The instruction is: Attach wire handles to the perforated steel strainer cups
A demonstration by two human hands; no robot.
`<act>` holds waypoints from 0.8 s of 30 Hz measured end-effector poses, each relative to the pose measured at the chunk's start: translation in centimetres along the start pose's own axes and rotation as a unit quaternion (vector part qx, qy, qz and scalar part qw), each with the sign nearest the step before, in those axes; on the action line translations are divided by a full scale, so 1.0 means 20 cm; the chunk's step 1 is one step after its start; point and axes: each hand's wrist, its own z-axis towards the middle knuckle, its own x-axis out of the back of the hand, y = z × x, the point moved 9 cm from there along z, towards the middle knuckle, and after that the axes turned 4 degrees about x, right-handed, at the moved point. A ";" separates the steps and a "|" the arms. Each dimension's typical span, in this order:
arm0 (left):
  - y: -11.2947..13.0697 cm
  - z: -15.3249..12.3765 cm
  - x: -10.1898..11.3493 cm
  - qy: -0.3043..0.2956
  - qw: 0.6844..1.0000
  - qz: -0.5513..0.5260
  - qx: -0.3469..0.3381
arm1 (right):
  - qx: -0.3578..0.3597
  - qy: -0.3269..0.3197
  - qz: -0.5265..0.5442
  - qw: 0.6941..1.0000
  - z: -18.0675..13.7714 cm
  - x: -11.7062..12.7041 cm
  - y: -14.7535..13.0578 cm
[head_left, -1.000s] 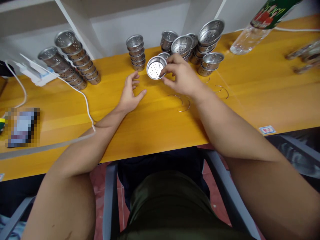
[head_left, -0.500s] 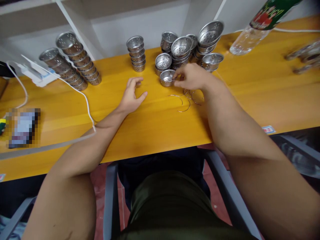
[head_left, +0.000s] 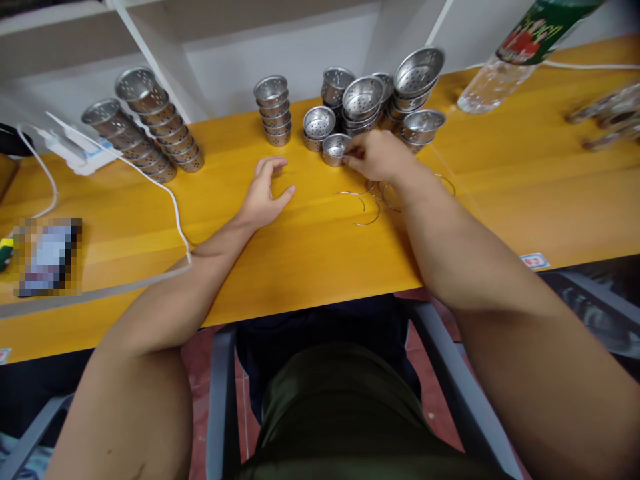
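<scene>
My right hand (head_left: 376, 157) pinches the near right rim of a small perforated metal cup (head_left: 333, 155), which stands upright on the table. Just behind it is a short stack of similar cups (head_left: 319, 127), with taller stacks (head_left: 361, 100) farther back. My left hand (head_left: 264, 195) rests on the table to the left, fingers apart and holding nothing. Several thin curved wires (head_left: 369, 212) lie on the table below my right hand, some partly covered by the forearm. Another stack of perforated cups (head_left: 273, 110) stands beyond my left hand.
Two leaning cup stacks (head_left: 160, 123) stand at the left, near a white power strip (head_left: 85, 157) and a white cable (head_left: 176, 213). A blurred phone (head_left: 47, 257) lies at far left. A plastic bottle (head_left: 493, 83) stands at the back right of the yellow table (head_left: 320, 257).
My right hand and the small cup have moved slightly away from me. The short stack behind it has shifted left. My left hand has stayed in place.
</scene>
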 end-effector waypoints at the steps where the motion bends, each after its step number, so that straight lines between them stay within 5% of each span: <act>1: 0.00 0.00 0.00 -0.001 1.000 0.005 -0.002 | -0.006 0.004 -0.002 1.000 0.00 0.00 0.00; 7: 0.01 -0.01 0.00 -0.006 0.999 0.024 -0.028 | 0.016 0.049 0.032 0.998 -0.03 0.05 -0.07; 10: -0.02 -0.02 0.00 0.007 0.999 0.021 -0.026 | 0.085 0.132 0.069 0.985 -0.06 0.10 -0.20; 13: -0.04 -0.02 0.01 0.028 0.999 0.021 -0.019 | 0.152 0.130 0.064 0.978 -0.03 0.08 -0.39; 24: -0.08 -0.03 0.06 0.077 0.997 0.030 0.000 | 0.087 0.078 0.058 0.991 0.57 0.02 -0.64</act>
